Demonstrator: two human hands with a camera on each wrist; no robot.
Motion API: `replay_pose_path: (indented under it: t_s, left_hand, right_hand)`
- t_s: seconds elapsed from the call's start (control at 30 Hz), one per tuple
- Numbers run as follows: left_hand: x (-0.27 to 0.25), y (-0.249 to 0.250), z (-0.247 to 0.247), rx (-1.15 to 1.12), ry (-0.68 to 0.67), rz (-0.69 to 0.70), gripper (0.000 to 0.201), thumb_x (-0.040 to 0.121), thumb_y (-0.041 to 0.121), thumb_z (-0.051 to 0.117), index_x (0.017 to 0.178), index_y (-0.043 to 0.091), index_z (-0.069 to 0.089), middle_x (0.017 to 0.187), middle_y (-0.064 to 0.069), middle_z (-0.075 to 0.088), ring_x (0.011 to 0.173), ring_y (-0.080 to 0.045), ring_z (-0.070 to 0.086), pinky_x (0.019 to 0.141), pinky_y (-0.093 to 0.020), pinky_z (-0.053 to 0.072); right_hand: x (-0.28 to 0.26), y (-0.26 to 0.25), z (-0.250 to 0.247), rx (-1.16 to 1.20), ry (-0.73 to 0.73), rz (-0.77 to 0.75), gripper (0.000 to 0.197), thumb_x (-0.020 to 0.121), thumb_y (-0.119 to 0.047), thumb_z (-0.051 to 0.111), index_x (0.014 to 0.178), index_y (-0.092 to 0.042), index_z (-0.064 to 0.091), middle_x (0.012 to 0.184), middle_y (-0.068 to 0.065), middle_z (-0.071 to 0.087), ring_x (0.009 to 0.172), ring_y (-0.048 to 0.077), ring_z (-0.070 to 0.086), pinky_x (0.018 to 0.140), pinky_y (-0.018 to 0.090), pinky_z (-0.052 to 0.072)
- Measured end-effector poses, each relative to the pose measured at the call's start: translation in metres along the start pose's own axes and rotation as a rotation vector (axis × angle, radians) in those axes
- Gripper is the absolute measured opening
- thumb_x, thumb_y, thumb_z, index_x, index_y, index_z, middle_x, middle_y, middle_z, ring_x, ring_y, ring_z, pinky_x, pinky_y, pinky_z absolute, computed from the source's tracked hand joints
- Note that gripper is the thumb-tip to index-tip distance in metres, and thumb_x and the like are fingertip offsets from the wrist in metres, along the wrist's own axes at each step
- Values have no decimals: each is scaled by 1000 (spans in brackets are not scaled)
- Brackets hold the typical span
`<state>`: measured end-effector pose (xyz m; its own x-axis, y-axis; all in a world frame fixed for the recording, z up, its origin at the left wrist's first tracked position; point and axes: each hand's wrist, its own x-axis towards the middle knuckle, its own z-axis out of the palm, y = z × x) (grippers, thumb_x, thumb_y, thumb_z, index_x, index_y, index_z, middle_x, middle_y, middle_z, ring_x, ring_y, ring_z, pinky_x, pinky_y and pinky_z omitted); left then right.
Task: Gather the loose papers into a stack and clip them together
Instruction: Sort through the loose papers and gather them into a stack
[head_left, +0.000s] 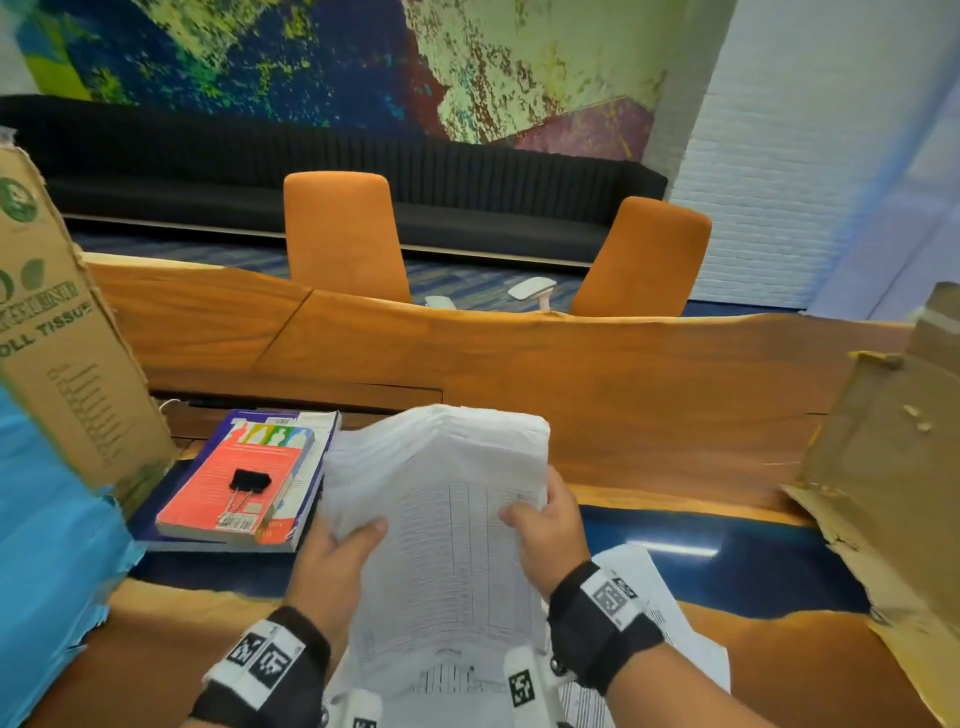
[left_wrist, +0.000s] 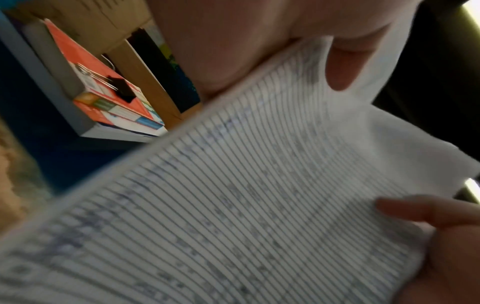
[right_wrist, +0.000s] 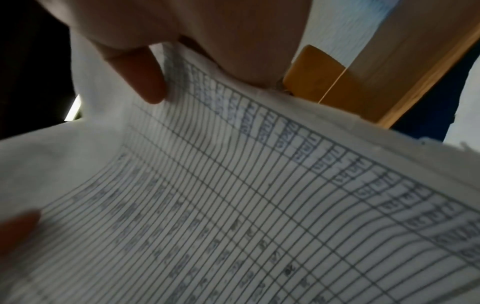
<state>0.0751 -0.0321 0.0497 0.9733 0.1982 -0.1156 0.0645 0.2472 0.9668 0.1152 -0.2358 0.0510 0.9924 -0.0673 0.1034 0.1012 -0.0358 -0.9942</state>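
Note:
A thick stack of white lined papers (head_left: 441, 519) stands upright in front of me, its top curling away. My left hand (head_left: 337, 551) grips its left edge, thumb on the front sheet. My right hand (head_left: 545, 525) grips the right edge the same way. The left wrist view shows the ruled sheet (left_wrist: 233, 205) with my left thumb (left_wrist: 342, 67) on it. In the right wrist view my right thumb (right_wrist: 145, 76) lies on the printed table sheet (right_wrist: 233, 205). A black binder clip (head_left: 247, 486) lies on a red book (head_left: 234, 483) to the left. More loose sheets (head_left: 660, 618) lie flat on the table under my right wrist.
The red book lies on a larger blue book (head_left: 306, 499) on the wood and blue resin table (head_left: 727, 566). A tall cardboard box (head_left: 57, 332) stands at the left, a torn cardboard box (head_left: 893, 467) at the right. A raised wooden ledge (head_left: 571, 374) runs behind, with orange chairs (head_left: 343, 234) beyond.

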Motion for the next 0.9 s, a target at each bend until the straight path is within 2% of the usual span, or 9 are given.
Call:
replay_pose_path:
  t_s: [0.13,0.23,0.33,0.4,0.47,0.6,0.67,0.77,0.9]
  left_hand:
    - [-3,11,23,49,52,124,14,97,26,53,110,27,60,93,7,71,83,-8,69,66,-28,49]
    - [0,13,24,69,64,225,20,94,32,59,114,28,61,101,12,71,93,-4,68,74,-28,52]
    - [3,0,15,102,76,121,22,89,37,62,110,32,64,107,5,69,106,-17,63,91,-43,48]
    - [5,-13,9,80,94,-10,11,93,25,61,102,30,63,101,6,66,103,-20,60,94,-42,43]
    - [6,-17,6,56,76,-72,16,92,16,61,103,28,63,100,6,68,100,-21,61,90,-39,43]
    - [17,-33,-15,55,166,-163,38,84,8,71,119,12,56,111,-9,68,97,-27,65,71,-34,49]
    - [20,-46,-23,54,216,-212,59,76,10,77,129,14,51,118,-11,64,103,-32,64,76,-39,51]
    - [18,-54,-25,-225,205,-333,54,73,8,75,124,13,60,116,-18,70,105,-39,67,86,-50,54]
    - [14,-55,-26,-480,96,-503,49,79,14,67,127,8,59,123,-25,65,113,-46,62,99,-66,41]
  right_hand:
    - [-8,-16,16,-21,18,-178,24,90,-10,64,100,-31,61,95,-3,70,90,17,67,77,39,57]
    - [-11,-22,16,-11,49,-301,22,87,-15,63,100,-32,59,94,-2,67,88,20,65,72,36,55]
    - [-20,0,9,-146,-34,-219,50,83,-5,64,99,-51,56,96,-14,66,91,6,64,70,19,54]
    - [-27,20,7,-286,-75,-108,44,88,-10,65,93,-53,57,93,-18,68,91,-3,63,71,15,49]
    - [-27,28,5,-314,-35,-13,28,94,-17,64,88,-44,60,88,-15,70,85,-1,65,74,23,49]
    - [-12,18,-2,-90,54,122,14,92,-13,68,96,-27,68,95,-7,75,89,8,70,85,35,58]
    - [-5,13,-5,113,110,177,17,90,-7,70,101,-20,69,96,-1,77,92,16,73,88,40,58]
    - [-2,14,-6,396,115,227,31,89,1,67,116,-13,64,110,7,75,104,26,71,94,49,54]
    - [-12,22,-9,620,33,323,45,76,-2,68,121,-9,63,116,16,72,106,35,69,88,50,57]
